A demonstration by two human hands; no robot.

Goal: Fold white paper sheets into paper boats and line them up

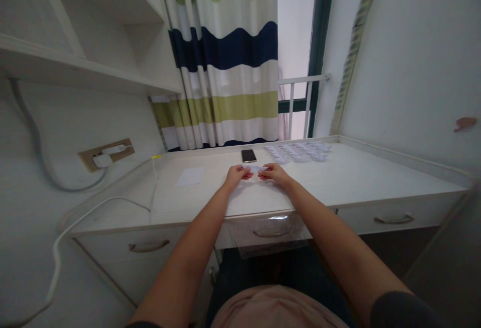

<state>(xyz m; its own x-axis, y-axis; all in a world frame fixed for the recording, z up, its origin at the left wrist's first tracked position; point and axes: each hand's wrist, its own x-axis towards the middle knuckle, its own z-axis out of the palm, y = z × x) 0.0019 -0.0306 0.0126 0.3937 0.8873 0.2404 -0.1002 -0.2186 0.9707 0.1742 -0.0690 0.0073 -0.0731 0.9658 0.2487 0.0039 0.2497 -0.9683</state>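
The left hand (237, 174) and the right hand (275, 173) hide the ends of the small paper (254, 169), and its shape is too tiny to tell. The white paper bits (298, 151) are too blurry to count. The top edge cuts off the curtain (233, 47), which hides some of the window (296, 32)

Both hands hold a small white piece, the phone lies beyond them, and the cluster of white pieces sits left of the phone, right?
Not quite: the head view shows the cluster of white pieces to the right of the phone. The rest stands: left hand and right hand hold the small white piece, the phone beyond them.
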